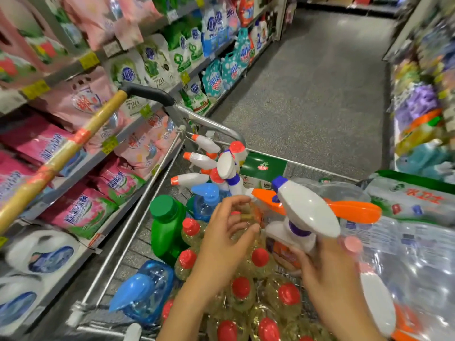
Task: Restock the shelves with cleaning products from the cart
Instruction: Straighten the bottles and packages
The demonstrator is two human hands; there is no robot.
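Note:
A metal shopping cart [128, 225] full of cleaning products fills the lower middle. My right hand [330, 274] grips the neck of a spray bottle [305, 210] with a white trigger head and a purple collar, lifted above the load. My left hand [221, 244] hovers over several yellow bottles with red caps [246, 289], fingers loosely spread and holding nothing. Other white spray bottles with orange nozzles [197, 161] stand at the cart's far end. A green bottle [165, 225] and blue spray bottles [145, 296] lie on the left side.
Shelves [81, 166] on the left hold pink, green and white detergent bags with yellow price tags. The cart's handle [61, 156] slants across them. More shelves [423, 94] line the right. Plastic-wrapped packs [406, 232] lie at the cart's right. Grey aisle floor [315, 82] stretches ahead.

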